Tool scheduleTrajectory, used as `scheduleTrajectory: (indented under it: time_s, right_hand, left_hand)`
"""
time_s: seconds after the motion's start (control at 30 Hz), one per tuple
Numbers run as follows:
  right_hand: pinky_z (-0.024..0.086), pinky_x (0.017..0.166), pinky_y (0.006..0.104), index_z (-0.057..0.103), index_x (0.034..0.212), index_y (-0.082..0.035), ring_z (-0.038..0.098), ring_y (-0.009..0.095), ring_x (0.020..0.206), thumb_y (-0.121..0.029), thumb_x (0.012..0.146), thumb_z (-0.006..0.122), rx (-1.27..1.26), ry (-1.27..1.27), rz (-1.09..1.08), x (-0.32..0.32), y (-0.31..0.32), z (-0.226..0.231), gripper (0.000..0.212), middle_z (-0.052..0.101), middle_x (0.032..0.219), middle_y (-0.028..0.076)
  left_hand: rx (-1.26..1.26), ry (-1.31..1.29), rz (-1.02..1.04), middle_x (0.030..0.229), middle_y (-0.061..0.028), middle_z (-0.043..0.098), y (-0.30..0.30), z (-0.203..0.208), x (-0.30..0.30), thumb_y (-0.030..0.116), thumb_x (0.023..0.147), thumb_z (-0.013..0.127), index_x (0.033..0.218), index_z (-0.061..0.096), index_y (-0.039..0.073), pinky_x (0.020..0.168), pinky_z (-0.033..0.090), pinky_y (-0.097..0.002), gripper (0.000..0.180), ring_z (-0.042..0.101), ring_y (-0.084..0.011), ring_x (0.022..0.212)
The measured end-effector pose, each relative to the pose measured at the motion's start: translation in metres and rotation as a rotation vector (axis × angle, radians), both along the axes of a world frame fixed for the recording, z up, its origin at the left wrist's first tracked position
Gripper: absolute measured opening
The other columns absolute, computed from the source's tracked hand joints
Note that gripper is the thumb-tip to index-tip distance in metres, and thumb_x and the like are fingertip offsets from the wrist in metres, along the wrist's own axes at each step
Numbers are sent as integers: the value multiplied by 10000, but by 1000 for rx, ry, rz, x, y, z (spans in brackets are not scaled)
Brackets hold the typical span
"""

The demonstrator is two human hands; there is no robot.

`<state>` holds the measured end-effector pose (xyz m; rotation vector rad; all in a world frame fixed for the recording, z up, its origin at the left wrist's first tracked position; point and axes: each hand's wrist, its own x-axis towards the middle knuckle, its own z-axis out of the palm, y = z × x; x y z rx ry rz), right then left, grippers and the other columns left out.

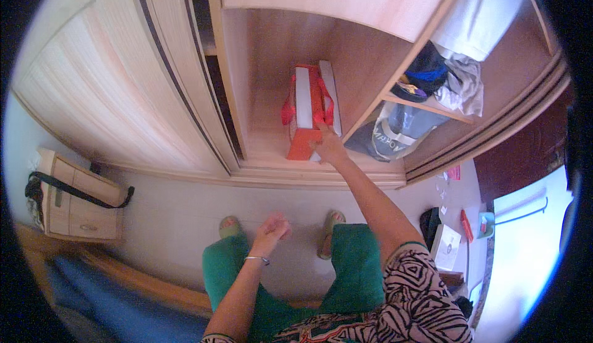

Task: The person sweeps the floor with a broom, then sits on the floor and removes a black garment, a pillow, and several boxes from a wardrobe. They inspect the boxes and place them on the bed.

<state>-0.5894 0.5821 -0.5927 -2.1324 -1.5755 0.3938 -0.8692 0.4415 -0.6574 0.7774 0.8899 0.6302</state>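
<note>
Inside the open cupboard compartment stands a red paper gift bag (301, 145) with red ribbon handles and a long white box (303, 99) in its top. A second narrow white-edged item (328, 74) stands against its right side. My right hand (329, 145) reaches into the compartment, its fingers closed at the bag's near right corner; the fingertips are partly hidden against it. My left hand (272, 229), with a bracelet at the wrist, hovers above the floor between my knees. Its fingers are curled in, and nothing shows in them.
A sliding door panel (123, 83) covers the cupboard's left part. Right of the compartment are folded clothes (460, 80) and a grey tote bag (395, 134). A small wooden cabinet (92, 210) stands left; a blue-covered bed (123, 300) lies lower left. Papers and boxes (446, 247) lie at right.
</note>
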Motion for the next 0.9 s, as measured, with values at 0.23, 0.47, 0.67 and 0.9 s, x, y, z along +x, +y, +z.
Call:
scheduleTrajectory:
  time_s: [0.23, 0.47, 0.67, 0.9]
  right_hand:
    - [464, 900, 474, 377, 1250, 31, 545, 455, 1065, -490, 803, 582, 42, -232, -193, 16, 67, -73, 717, 482, 1202, 312]
    - [491, 837, 468, 530, 1074, 38, 588, 402, 991, -449, 724, 697, -144, -237, -107, 24, 64, -60, 623, 602, 1032, 265]
    - [494, 763, 471, 611, 909, -9, 616, 394, 861, -374, 737, 694, -99, -316, 232, 26, 52, -61, 412, 625, 968, 236]
    - [479, 757, 459, 597, 856, -23, 600, 380, 892, -242, 750, 680, 131, -115, 34, 13, 28, -49, 257, 601, 892, 228]
  left_hand:
    - [-33, -2, 30, 1025, -83, 624, 7, 7, -3, 142, 867, 651, 1258, 512, 54, 806, 518, -306, 424, 624, -182, 896]
    - [-55, -28, 15, 1126, -115, 610, 4, 6, -3, 188, 872, 656, 1289, 491, 63, 838, 516, -327, 466, 628, -226, 949]
    - [1, -38, -1, 1119, -114, 614, 4, 10, -2, 189, 881, 643, 1289, 490, 60, 840, 514, -324, 454, 628, -221, 943]
    - [-2, -8, 17, 1106, -98, 626, 4, 12, 2, 189, 880, 642, 1283, 499, 59, 828, 512, -309, 447, 625, -194, 925]
